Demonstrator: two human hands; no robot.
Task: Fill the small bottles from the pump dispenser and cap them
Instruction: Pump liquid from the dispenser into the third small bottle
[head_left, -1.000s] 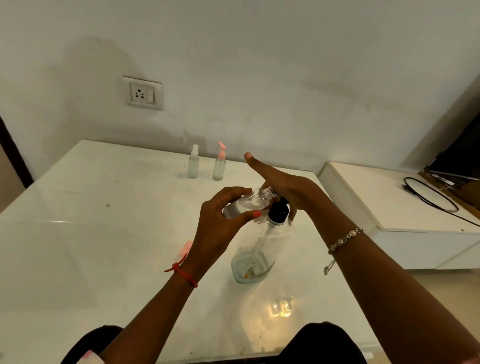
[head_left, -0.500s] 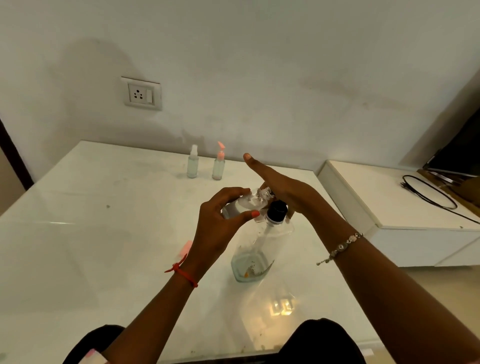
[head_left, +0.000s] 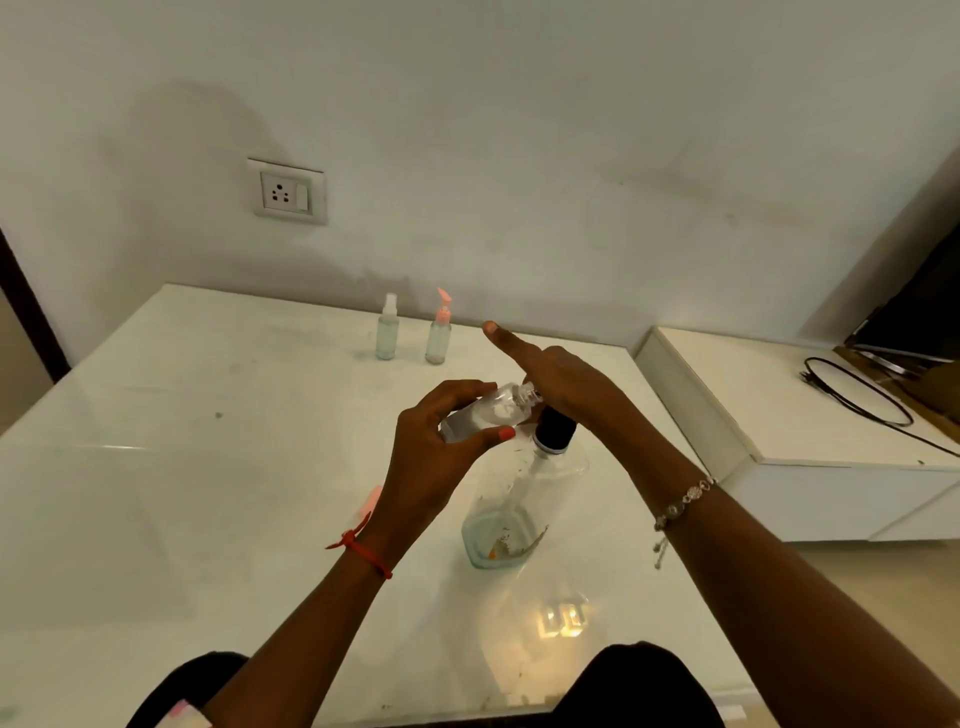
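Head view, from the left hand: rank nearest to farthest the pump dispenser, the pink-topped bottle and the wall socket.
1. Pump dispenser, standing just right of the left hand, which grips the small bottle.
2. Pink-topped bottle, upright farther back, straight ahead.
3. Wall socket, farthest back, up and left.

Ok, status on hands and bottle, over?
Left hand grips small clear bottle, neck at black pump top. Right hand on it. Nozzle hidden.
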